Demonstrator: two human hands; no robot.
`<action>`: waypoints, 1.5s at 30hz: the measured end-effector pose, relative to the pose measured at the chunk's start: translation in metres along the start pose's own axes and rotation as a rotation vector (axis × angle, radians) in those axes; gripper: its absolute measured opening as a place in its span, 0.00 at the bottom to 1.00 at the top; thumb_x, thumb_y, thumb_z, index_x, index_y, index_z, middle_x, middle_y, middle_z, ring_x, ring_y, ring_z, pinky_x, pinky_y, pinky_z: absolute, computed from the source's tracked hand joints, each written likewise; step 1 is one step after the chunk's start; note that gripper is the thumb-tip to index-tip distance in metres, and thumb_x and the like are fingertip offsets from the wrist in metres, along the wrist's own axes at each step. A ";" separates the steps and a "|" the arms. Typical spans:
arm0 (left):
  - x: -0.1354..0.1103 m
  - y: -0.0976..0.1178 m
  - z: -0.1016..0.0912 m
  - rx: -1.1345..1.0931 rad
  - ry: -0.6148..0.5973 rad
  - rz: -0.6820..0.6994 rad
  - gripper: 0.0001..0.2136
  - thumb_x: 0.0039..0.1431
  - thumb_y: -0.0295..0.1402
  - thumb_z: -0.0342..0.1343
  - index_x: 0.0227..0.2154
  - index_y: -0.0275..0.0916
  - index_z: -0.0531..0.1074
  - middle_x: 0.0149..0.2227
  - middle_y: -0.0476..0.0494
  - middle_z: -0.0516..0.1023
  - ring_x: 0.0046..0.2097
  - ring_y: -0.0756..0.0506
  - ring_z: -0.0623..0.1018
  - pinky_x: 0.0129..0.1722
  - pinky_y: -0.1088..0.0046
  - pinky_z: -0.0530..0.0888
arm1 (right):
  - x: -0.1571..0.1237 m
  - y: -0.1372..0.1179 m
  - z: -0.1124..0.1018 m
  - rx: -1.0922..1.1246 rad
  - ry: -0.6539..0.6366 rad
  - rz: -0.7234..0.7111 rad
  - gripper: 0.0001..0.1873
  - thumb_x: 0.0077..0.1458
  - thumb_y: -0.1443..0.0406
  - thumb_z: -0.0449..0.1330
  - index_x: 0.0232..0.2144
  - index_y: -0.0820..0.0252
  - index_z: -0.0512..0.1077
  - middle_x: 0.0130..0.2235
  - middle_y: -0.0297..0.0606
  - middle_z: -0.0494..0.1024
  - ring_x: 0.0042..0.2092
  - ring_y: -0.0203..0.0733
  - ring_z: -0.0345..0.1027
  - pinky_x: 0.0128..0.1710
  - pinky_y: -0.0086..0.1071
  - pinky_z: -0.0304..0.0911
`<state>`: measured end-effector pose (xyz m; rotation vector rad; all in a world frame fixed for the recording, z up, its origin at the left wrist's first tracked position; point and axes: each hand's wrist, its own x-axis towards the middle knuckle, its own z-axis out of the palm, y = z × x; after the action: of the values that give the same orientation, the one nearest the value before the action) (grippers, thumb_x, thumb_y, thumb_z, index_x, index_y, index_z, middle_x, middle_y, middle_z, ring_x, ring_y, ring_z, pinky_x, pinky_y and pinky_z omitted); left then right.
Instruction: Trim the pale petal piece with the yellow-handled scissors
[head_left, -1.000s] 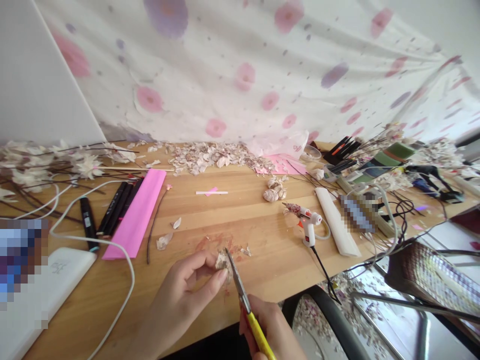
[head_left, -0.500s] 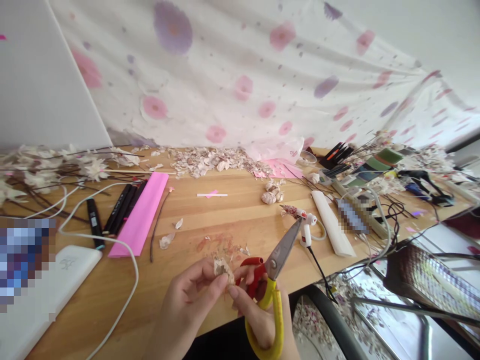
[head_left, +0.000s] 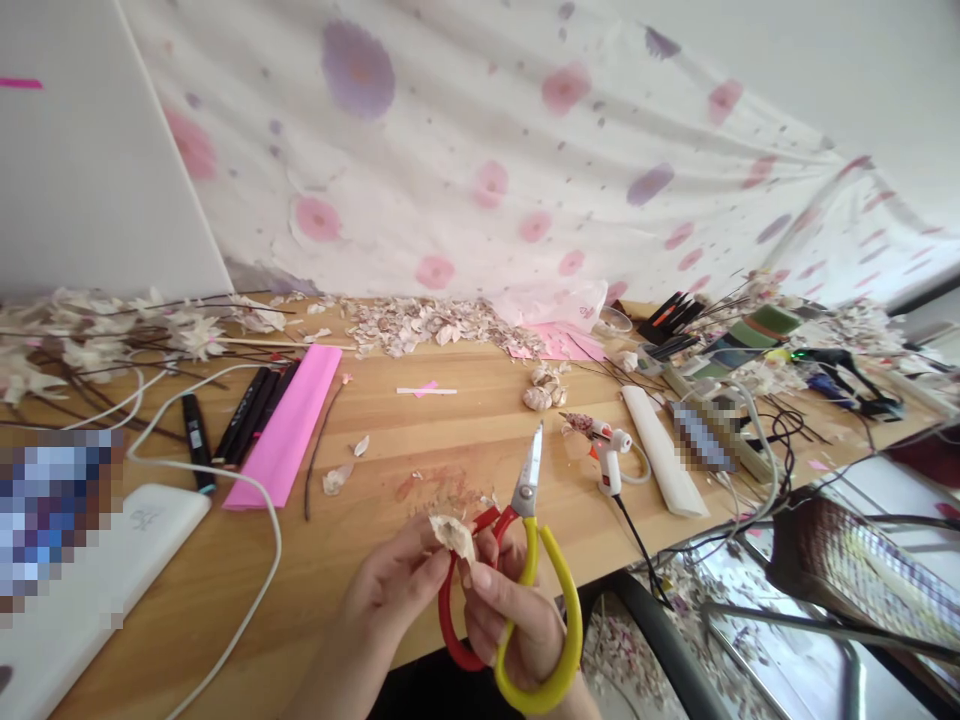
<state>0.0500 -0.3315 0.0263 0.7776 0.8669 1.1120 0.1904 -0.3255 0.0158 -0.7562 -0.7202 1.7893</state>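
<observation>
Between the thumb and fingers of my left hand (head_left: 405,578) is a pale, papery piece of garlic skin (head_left: 453,536), curled at its edges. My right hand (head_left: 521,612) has scissors (head_left: 528,490) with one red and one yellow handle loop hanging around its fingers. The blades lie together and point away from me, slightly right. My right thumb and fingertips come close to the garlic skin's right edge; whether they touch it I cannot tell. Small crumbs and a reddish stain (head_left: 431,487) mark the wooden table (head_left: 420,440) just beyond my hands.
A white glue gun (head_left: 610,460) with a black cord stands right of the scissors. Garlic bulbs (head_left: 543,388) and a heap of papery skins (head_left: 420,325) lie farther back. Left are pink crepe paper (head_left: 289,430), black markers (head_left: 251,415) and a looping white cable (head_left: 276,540).
The scissors have swung from pointing up-right to pointing nearly straight ahead, and their handle loops show more widely. The garlic skin has turned in my left fingers. My view has shifted slightly.
</observation>
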 end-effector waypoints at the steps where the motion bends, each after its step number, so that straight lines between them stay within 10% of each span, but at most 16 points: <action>1: 0.001 0.000 0.002 -0.013 0.005 -0.006 0.15 0.59 0.49 0.64 0.39 0.43 0.83 0.42 0.42 0.83 0.49 0.39 0.80 0.56 0.61 0.73 | 0.000 0.000 0.000 0.023 -0.018 0.027 0.26 0.50 0.56 0.76 0.29 0.55 0.61 0.19 0.18 0.61 0.14 0.21 0.41 0.11 0.16 0.51; 7: 0.000 -0.002 0.002 -0.029 0.023 0.046 0.16 0.55 0.48 0.67 0.27 0.40 0.77 0.36 0.45 0.76 0.38 0.44 0.79 0.42 0.68 0.77 | -0.003 0.004 -0.005 -0.033 -0.050 0.096 0.24 0.50 0.53 0.75 0.30 0.55 0.63 0.17 0.19 0.63 0.13 0.23 0.42 0.10 0.18 0.51; 11: 0.000 -0.001 -0.004 0.015 0.217 0.090 0.18 0.54 0.49 0.67 0.24 0.40 0.73 0.35 0.47 0.76 0.39 0.46 0.76 0.41 0.71 0.74 | -0.009 0.014 -0.020 -0.213 -0.070 -0.048 0.27 0.63 0.40 0.56 0.33 0.57 0.68 0.19 0.27 0.68 0.13 0.27 0.50 0.12 0.21 0.49; 15: 0.007 0.001 -0.007 0.023 0.384 0.103 0.17 0.55 0.50 0.67 0.29 0.40 0.74 0.42 0.44 0.81 0.46 0.43 0.78 0.51 0.65 0.72 | -0.021 0.017 -0.043 -0.584 -0.121 -0.142 0.47 0.43 0.23 0.54 0.40 0.57 0.71 0.31 0.35 0.71 0.23 0.35 0.62 0.22 0.29 0.64; 22: 0.007 -0.001 0.016 -0.085 0.284 0.047 0.16 0.59 0.49 0.64 0.31 0.40 0.73 0.46 0.42 0.83 0.46 0.42 0.82 0.46 0.67 0.76 | -0.031 0.019 -0.055 -1.042 -0.101 0.212 0.39 0.62 0.31 0.44 0.43 0.57 0.72 0.34 0.40 0.72 0.32 0.46 0.67 0.35 0.38 0.68; 27: 0.003 -0.007 0.025 -0.157 0.215 -0.052 0.16 0.58 0.49 0.64 0.34 0.40 0.74 0.39 0.43 0.84 0.31 0.47 0.81 0.29 0.71 0.75 | -0.033 0.023 -0.059 -1.051 -0.089 0.124 0.43 0.58 0.30 0.50 0.55 0.58 0.70 0.36 0.40 0.74 0.32 0.47 0.68 0.34 0.38 0.68; 45: 0.004 0.000 0.031 -0.152 0.341 0.032 0.16 0.52 0.47 0.69 0.25 0.39 0.75 0.36 0.44 0.82 0.44 0.40 0.83 0.44 0.68 0.76 | -0.034 0.010 -0.052 -1.143 -0.071 0.159 0.39 0.60 0.29 0.40 0.32 0.55 0.66 0.27 0.34 0.71 0.28 0.44 0.67 0.30 0.32 0.61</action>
<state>0.0780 -0.3308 0.0392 0.4839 1.0419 1.3462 0.2347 -0.3544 -0.0185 -1.5054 -1.8122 1.4312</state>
